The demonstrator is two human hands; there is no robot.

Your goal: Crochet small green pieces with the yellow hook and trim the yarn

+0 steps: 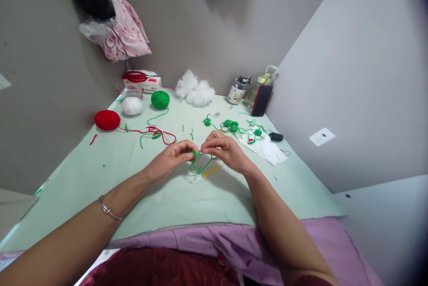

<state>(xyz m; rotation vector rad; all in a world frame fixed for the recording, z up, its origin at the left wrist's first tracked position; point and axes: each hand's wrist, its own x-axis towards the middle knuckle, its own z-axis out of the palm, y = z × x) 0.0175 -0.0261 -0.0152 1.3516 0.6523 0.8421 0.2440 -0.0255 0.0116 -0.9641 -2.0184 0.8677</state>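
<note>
Near the middle of the table, my left hand (174,157) pinches a small green crocheted piece (195,154). My right hand (224,149) is closed just right of it, fingertips together at the piece; what they grip is too small to make out. Loops of green yarn (199,171) hang below my fingers. Under the yarn, a crochet hook with a yellow handle (211,171) lies on the table. Left of my hands, red yarn (167,133) curls around a small green and red piece (156,135).
Red (107,120), white (132,106) and green (160,100) yarn balls sit back left, with white stuffing (195,90) behind. Small green pieces (234,126), a white cloth (267,149), a pen cup (236,92), a dark phone-like object (261,100) and a bottle (251,96) are right.
</note>
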